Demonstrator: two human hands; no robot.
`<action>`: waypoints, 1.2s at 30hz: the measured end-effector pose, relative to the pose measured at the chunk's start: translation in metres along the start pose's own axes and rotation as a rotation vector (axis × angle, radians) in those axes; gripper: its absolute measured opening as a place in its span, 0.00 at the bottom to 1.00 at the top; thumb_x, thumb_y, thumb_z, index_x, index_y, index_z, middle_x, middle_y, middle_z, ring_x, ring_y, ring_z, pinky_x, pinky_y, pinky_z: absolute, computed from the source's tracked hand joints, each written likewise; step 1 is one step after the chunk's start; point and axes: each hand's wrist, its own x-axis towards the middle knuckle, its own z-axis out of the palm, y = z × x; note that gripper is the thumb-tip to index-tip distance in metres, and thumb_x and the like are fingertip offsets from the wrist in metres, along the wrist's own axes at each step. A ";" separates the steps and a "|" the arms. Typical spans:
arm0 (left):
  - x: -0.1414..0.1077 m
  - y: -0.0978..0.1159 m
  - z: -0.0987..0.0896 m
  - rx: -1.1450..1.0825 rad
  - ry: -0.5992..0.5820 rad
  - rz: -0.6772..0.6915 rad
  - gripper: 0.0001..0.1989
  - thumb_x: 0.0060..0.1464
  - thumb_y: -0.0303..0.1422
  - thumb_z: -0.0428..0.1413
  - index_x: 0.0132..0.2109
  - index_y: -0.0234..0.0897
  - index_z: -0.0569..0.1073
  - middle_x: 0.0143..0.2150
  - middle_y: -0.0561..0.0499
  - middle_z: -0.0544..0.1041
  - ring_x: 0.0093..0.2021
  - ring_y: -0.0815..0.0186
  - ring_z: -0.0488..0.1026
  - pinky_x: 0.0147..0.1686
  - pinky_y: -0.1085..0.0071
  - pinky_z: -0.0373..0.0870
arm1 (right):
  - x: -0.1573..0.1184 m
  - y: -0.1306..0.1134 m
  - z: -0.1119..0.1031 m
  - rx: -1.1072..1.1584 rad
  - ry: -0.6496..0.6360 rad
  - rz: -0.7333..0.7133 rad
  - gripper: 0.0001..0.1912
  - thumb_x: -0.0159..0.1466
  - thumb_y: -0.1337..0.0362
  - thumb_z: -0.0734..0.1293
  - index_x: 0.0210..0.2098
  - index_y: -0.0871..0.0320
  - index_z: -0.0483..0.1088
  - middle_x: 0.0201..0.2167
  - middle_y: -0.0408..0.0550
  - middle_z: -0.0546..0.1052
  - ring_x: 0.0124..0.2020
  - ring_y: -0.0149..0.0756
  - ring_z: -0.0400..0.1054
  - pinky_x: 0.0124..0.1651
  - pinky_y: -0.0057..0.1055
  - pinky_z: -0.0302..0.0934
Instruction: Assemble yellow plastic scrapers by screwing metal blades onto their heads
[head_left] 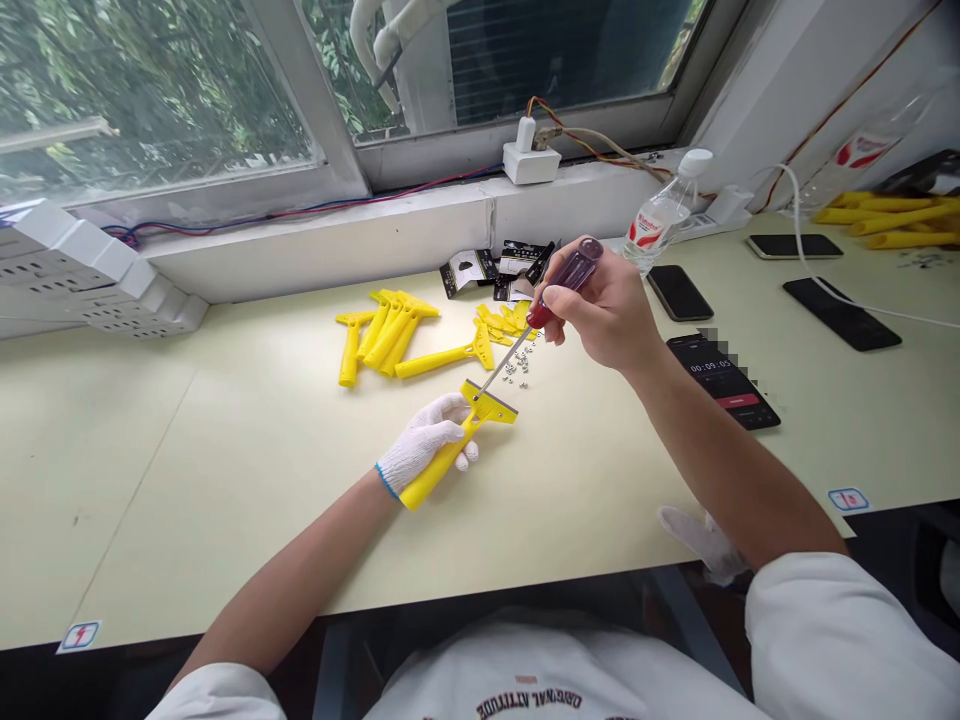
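My left hand, in a white knit glove, is wrapped round the handle of a yellow scraper whose wide head points away from me. My bare right hand grips a screwdriver with a dark purple and red handle. Its shaft slants down to the left, and the tip meets the scraper's head near a screw. Just beyond lie small loose screws and yellow plastic pieces. More yellow scrapers lie grouped to the left, one apart from them.
Black-and-white packets lie by the sill. A water bottle stands at the back right, near several phones, one showing a timer. A white glove hangs at the table's front edge. White boxes stand far left.
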 end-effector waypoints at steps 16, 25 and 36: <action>0.000 -0.001 -0.002 0.001 0.002 -0.008 0.27 0.55 0.27 0.61 0.62 0.38 0.73 0.66 0.35 0.75 0.33 0.65 0.82 0.28 0.70 0.78 | 0.001 -0.003 -0.001 -0.132 0.019 0.127 0.20 0.63 0.46 0.77 0.45 0.49 0.70 0.29 0.42 0.78 0.23 0.36 0.72 0.25 0.37 0.72; 0.003 -0.005 -0.006 0.001 0.017 -0.013 0.27 0.55 0.28 0.61 0.62 0.38 0.73 0.67 0.35 0.73 0.35 0.64 0.83 0.26 0.70 0.77 | -0.006 -0.019 -0.004 -0.099 -0.109 -0.017 0.11 0.60 0.61 0.77 0.38 0.52 0.73 0.36 0.44 0.80 0.29 0.36 0.76 0.28 0.35 0.74; 0.000 -0.001 0.002 0.070 0.095 0.000 0.29 0.54 0.29 0.62 0.64 0.38 0.73 0.69 0.34 0.72 0.39 0.60 0.85 0.27 0.70 0.79 | -0.022 -0.040 0.002 -0.450 -0.125 -0.221 0.20 0.60 0.50 0.82 0.47 0.48 0.76 0.38 0.43 0.82 0.34 0.39 0.77 0.38 0.35 0.73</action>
